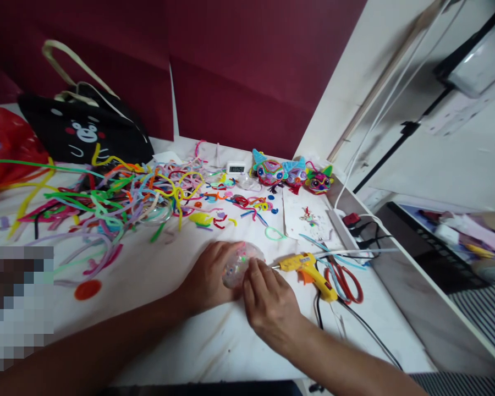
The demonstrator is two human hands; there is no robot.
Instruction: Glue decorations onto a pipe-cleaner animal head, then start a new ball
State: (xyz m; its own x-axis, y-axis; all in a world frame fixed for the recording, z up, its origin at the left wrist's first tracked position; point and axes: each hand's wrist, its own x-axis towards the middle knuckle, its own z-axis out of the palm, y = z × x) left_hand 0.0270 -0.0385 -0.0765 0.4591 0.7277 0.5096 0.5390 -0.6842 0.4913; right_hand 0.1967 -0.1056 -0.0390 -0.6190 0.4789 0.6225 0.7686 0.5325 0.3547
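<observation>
My left hand (210, 278) is wrapped around a clear, rounded plastic ball (235, 269) with small coloured bits on or in it. The fingers of my right hand (270, 297) are pinched together against the ball's right side. Whatever lies between those fingertips is hidden. Just right of my right hand, a yellow hot glue gun (303, 264) lies on the table, its nozzle pointing at the ball. Red-handled scissors (350, 283) rest beside the glue gun, partly under light blue pipe cleaners (336, 275).
Tangled pipe cleaners (127, 192) cover the table's left side, before a black bag (86, 129). Decorated animal heads (270, 170) and a small digital clock (236, 168) stand at the back. A power strip (342, 228) with cables runs along the right-hand ledge (396, 280). An orange disc (88, 290) lies front left.
</observation>
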